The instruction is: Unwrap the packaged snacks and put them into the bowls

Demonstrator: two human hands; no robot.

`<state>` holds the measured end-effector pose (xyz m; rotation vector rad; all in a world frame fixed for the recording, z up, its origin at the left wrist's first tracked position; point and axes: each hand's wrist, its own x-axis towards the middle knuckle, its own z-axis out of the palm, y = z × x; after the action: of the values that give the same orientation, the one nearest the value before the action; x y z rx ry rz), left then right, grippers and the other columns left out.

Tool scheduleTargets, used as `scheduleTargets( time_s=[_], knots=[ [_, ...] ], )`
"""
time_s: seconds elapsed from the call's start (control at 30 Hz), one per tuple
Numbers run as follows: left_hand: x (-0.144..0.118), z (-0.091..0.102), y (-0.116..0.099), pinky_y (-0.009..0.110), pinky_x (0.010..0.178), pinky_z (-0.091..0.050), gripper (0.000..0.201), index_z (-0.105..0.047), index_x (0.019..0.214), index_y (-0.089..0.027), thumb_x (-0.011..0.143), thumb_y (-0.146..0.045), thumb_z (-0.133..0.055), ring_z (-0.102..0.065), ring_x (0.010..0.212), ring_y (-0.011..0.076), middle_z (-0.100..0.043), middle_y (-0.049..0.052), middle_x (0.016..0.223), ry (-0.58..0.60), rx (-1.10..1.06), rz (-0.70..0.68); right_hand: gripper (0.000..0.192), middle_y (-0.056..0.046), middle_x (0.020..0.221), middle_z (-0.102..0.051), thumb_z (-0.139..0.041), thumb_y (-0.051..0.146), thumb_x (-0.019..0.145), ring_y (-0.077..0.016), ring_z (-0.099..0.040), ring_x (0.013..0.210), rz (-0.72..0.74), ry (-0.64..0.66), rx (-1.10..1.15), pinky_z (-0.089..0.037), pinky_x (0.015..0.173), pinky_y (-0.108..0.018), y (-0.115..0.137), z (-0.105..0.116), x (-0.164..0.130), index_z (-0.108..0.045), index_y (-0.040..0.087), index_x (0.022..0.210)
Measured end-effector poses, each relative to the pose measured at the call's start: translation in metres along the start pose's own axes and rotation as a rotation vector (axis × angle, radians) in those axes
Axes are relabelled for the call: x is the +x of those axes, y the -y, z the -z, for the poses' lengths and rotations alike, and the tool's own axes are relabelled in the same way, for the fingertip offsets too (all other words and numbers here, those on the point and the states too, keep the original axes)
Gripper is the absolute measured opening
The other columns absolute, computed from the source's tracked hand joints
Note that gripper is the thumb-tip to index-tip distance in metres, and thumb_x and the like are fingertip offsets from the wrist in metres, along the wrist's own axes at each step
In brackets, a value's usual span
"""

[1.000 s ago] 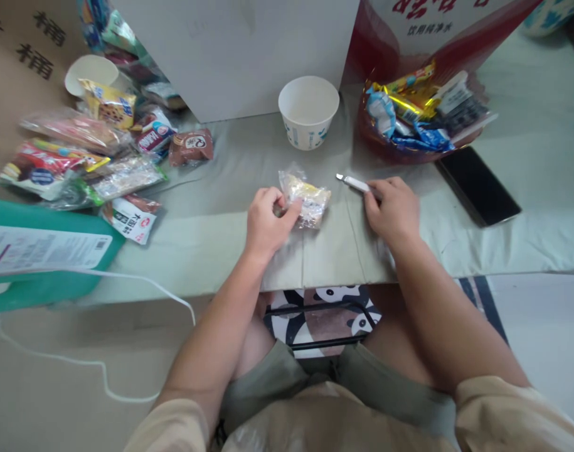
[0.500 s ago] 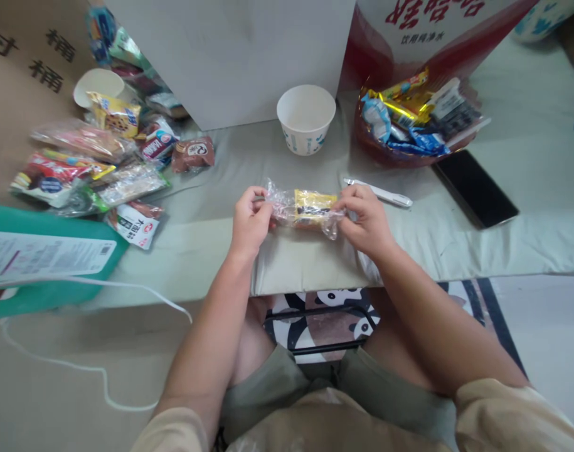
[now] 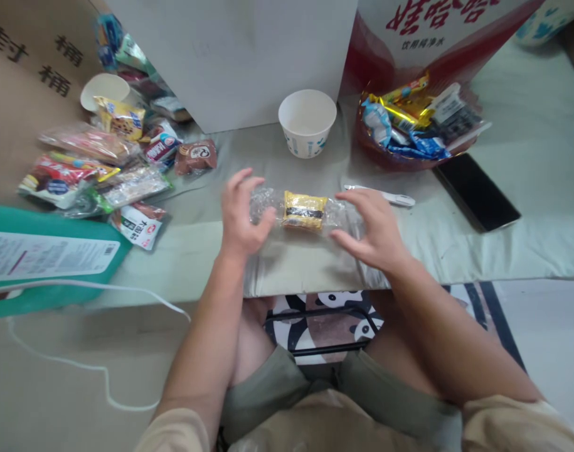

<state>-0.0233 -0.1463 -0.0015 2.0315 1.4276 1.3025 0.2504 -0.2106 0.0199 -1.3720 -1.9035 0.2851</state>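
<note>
A small yellow snack packet (image 3: 304, 211) with a dark band lies on the cloth-covered table in front of me, inside clear plastic wrap (image 3: 264, 204) that spreads out at both ends. My left hand (image 3: 243, 216) is at the wrap's left end, thumb and fingers apart. At the right end my right hand (image 3: 369, 223) is likewise open, its fingers spread around the plastic. Whether either hand still touches the wrap I cannot tell. Just behind my right hand lies a slim white-handled cutter (image 3: 394, 198), partly covered by the fingers.
A white paper bowl (image 3: 307, 125) stands beyond the packet, before a large white box (image 3: 249, 56). Right of it are a bowl of snacks (image 3: 399, 162) and a black phone (image 3: 477, 191). Several wrapped snacks (image 3: 89, 166) and a green bag (image 3: 56, 251) lie left, with a white cable (image 3: 140, 287).
Both hands have let go of the wrap's ends and their fingers have spread. The packet now rests on the table with the plastic stretched out flatter to both sides.
</note>
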Motion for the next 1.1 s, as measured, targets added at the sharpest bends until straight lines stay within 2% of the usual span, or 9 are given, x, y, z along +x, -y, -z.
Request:
scheduleTargets(
  time_s=[0.1,0.2,0.4,0.53,0.7,0.83,0.93,1.0,1.1],
  knots=[
    [-0.004,0.0,-0.014,0.057,0.122,-0.033,0.02,-0.073,0.09,-0.026,0.071,-0.032,-0.079,-0.051,0.14,0.0364,-0.067,0.008,0.134,0.192,0.084,-0.1,0.011,-0.007,0.121,-0.073,-0.066,0.034,0.09,-0.0315,-0.062,0.123,0.083,0.067,-0.107,-0.044,0.105,-0.051,0.013,-0.01,-0.006,-0.074,0.028,0.095],
    [-0.01,0.005,-0.025,0.06,0.121,-0.035,0.004,-0.071,0.073,-0.026,0.075,-0.025,-0.074,-0.06,0.13,0.0346,-0.074,0.005,0.113,0.189,0.086,-0.134,0.014,-0.005,0.109,-0.077,-0.063,0.026,0.094,-0.0277,-0.066,0.114,0.137,0.032,-0.154,-0.046,0.099,-0.046,0.019,-0.009,-0.009,-0.072,0.028,0.084],
    [-0.024,0.023,-0.044,0.038,0.087,-0.059,0.008,-0.071,0.079,-0.024,0.083,-0.02,-0.067,-0.074,0.092,0.0216,-0.078,0.004,0.095,0.232,0.006,-0.227,0.026,-0.003,0.096,-0.079,-0.048,0.018,0.097,-0.0159,-0.066,0.073,0.135,0.224,-0.038,-0.046,0.067,-0.03,0.032,-0.001,-0.019,-0.072,0.026,0.102],
    [-0.03,0.035,-0.05,0.027,0.062,-0.051,0.009,-0.07,0.079,-0.023,0.083,-0.018,-0.064,-0.066,0.063,0.0142,-0.075,0.0,0.077,0.282,-0.014,-0.152,0.03,-0.001,0.081,-0.077,-0.05,0.025,0.093,-0.0137,-0.056,0.055,0.008,0.367,-0.034,-0.036,0.056,-0.029,0.035,-0.002,-0.024,-0.072,0.025,0.113],
    [-0.036,0.041,-0.049,0.026,0.049,-0.032,0.012,-0.069,0.069,-0.024,0.08,-0.028,-0.072,-0.04,0.04,0.0084,-0.049,-0.008,0.044,0.629,0.064,0.054,0.033,-0.002,0.052,-0.058,-0.052,0.039,0.094,-0.0142,-0.04,0.046,-0.162,0.467,-0.312,-0.017,0.052,-0.03,0.031,-0.005,-0.022,-0.069,0.022,0.072],
    [-0.031,0.037,-0.054,0.029,0.058,-0.04,0.016,-0.07,0.073,-0.023,0.083,-0.035,-0.069,-0.05,0.052,0.0132,-0.054,-0.003,0.054,0.438,0.273,0.094,0.028,-0.005,0.072,-0.069,-0.055,0.035,0.094,-0.0184,-0.057,0.06,-0.147,0.288,-0.294,-0.035,0.055,-0.03,0.031,-0.012,-0.022,-0.075,0.021,0.105],
    [-0.02,0.039,-0.055,0.043,0.095,-0.051,0.034,-0.074,0.107,-0.021,0.078,-0.038,-0.075,-0.066,0.105,0.0297,-0.07,0.011,0.106,0.275,0.443,0.093,0.036,-0.014,0.105,-0.073,-0.052,0.026,0.095,-0.0266,-0.069,0.092,-0.044,0.161,-0.223,-0.056,0.078,-0.04,0.03,-0.02,-0.018,-0.07,0.017,0.125],
    [-0.013,0.041,-0.048,0.056,0.116,-0.039,0.062,-0.065,0.132,-0.02,0.075,-0.041,-0.079,-0.047,0.141,0.0416,-0.058,0.018,0.142,0.34,0.487,0.101,0.039,-0.018,0.125,-0.069,-0.052,0.019,0.092,-0.0313,-0.067,0.115,0.014,0.165,-0.169,-0.057,0.097,-0.048,0.03,-0.026,-0.01,-0.067,0.017,0.128],
    [-0.006,0.039,-0.033,0.054,0.121,-0.036,0.06,-0.062,0.134,-0.017,0.08,-0.041,-0.072,-0.046,0.145,0.0395,-0.058,0.018,0.147,0.584,0.365,0.122,0.052,-0.016,0.144,-0.061,-0.055,0.011,0.086,-0.0329,-0.056,0.138,0.075,0.292,-0.121,-0.051,0.113,-0.053,0.032,-0.034,0.005,-0.062,0.02,0.137]
  ],
)
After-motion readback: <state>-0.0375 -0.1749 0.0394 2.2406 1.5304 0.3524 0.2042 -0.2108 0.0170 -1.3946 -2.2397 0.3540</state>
